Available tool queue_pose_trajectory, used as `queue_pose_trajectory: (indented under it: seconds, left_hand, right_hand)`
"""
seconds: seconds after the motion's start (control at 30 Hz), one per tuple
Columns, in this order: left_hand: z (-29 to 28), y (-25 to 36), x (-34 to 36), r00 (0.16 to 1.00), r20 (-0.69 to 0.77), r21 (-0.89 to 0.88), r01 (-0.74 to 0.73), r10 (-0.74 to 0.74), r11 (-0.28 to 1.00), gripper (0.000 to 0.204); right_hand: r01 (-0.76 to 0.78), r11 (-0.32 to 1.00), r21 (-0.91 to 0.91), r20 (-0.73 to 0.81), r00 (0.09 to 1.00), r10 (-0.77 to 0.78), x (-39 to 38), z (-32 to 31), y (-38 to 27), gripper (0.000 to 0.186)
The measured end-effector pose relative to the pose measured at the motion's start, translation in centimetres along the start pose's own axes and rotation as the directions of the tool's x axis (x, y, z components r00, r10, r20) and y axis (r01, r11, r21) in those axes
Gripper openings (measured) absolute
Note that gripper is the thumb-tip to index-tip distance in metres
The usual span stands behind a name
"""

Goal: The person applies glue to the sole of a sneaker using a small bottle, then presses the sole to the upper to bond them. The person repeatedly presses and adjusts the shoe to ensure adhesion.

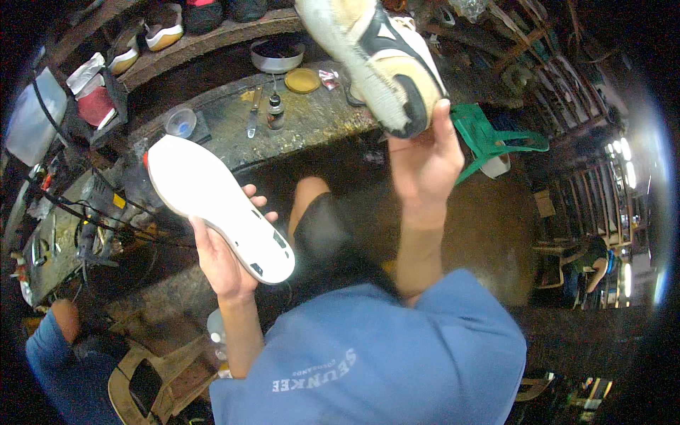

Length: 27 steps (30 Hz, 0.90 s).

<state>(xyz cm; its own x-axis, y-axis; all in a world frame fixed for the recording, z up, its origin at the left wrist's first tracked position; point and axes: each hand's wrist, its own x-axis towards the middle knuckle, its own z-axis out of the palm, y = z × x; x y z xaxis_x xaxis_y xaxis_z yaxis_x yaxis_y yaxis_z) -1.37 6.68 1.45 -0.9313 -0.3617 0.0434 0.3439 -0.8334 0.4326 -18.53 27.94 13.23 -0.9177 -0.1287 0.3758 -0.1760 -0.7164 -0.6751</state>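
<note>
My left hand (225, 263) is wrapped around the middle of a white shoe sole (202, 185), thumb on one edge and fingertips showing at the other. The sole has a red patch at its toe end and small dark marks near its heel end. Raised higher on the right, my right hand (423, 170) grips a sneaker (404, 60) by its heel end. This sneaker is cream and black with a scuffed, whitish side, and its toe runs out past the top of the picture. Shoe and sole are apart.
On the stained workbench (230, 134) are a small dark bottle (275, 113), a knife (253, 113), a yellow lid (302, 80), a white bowl (278, 57) and a clear cup (181, 123). Shoes (163, 28) line a shelf. A green chair (489, 134) stands right; a co-worker's blue sleeve (53, 354) shows lower left.
</note>
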Motion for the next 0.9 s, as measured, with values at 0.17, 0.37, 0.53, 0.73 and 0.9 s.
queue_pose_trajectory:
  seconds: [0.17,0.37,0.53,0.73,0.9]
  left_hand:
    - [-1.9,1.1,-1.4,0.998,0.062,-0.026,-0.021,0.022,0.999,0.086]
    - [-3.5,2.7,-2.9,1.000,-0.014,-0.039,-0.003,0.003,0.999,0.093]
    - [-2.4,3.2,-2.1,0.999,0.042,-0.087,-0.029,0.033,0.996,0.091]
    - [-0.8,3.8,-1.4,0.985,-0.064,-0.033,-0.161,0.159,0.986,0.087]
    - [-0.5,5.5,-2.5,0.959,-0.085,-0.068,-0.277,0.271,0.959,0.090]
  right_hand:
    - [0.228,0.865,-0.448,0.022,0.970,-0.244,5.0,-3.9,-2.5,0.034]
    - [0.202,0.269,-0.942,0.117,0.946,-0.302,17.1,-9.7,-1.1,0.041]
    - [0.236,-0.088,-0.968,0.250,0.938,-0.239,29.6,-12.6,3.9,0.070]
    - [0.409,0.062,-0.910,0.414,0.903,0.115,43.8,-14.5,9.4,0.049]
    - [0.313,0.079,-0.946,0.320,0.942,0.101,47.1,-16.0,13.6,0.058]
